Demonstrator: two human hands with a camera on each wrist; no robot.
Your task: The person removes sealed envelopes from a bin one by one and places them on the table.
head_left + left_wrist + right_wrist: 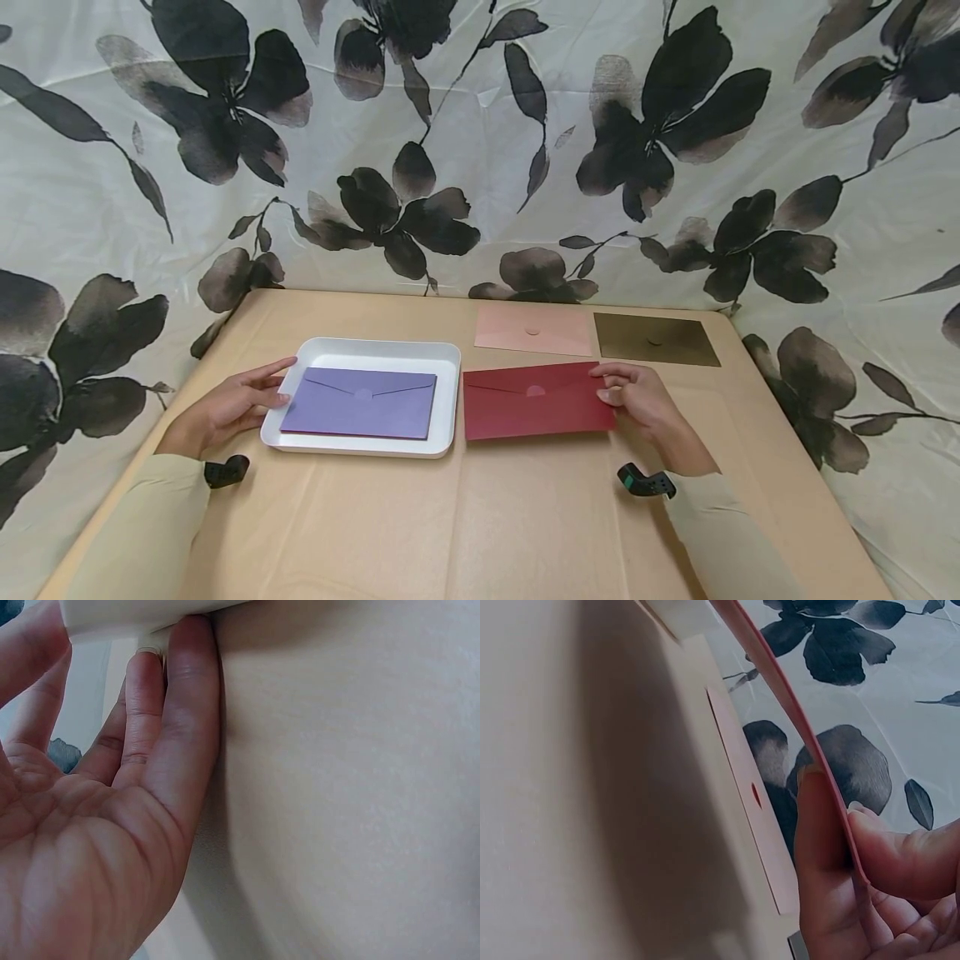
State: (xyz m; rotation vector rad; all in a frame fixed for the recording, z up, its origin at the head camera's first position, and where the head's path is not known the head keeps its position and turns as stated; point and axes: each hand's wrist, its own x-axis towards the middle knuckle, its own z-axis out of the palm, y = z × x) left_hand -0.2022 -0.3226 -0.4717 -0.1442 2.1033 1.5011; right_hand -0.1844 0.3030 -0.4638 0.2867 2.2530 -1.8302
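Observation:
A red envelope (532,417) hangs over the table, pinched at its right edge between the thumb and fingers of my right hand (637,404). The right wrist view shows this envelope (780,686) edge-on, with its shadow on the table. To its left is a white tray (360,447) with a purple envelope (367,421) lying in it, flap side up; a thin reddish edge shows along the purple one's bottom. My left hand (236,404) grips the tray's left side. In the left wrist view, fingertips reach under the tray (135,615) and the thumb presses its side.
Behind the red envelope, a pink envelope (532,321) and an olive-gold envelope (656,337) lie side by side near the table's far edge. The light wood-toned table (450,533) ends at a floral cloth (495,250) behind it.

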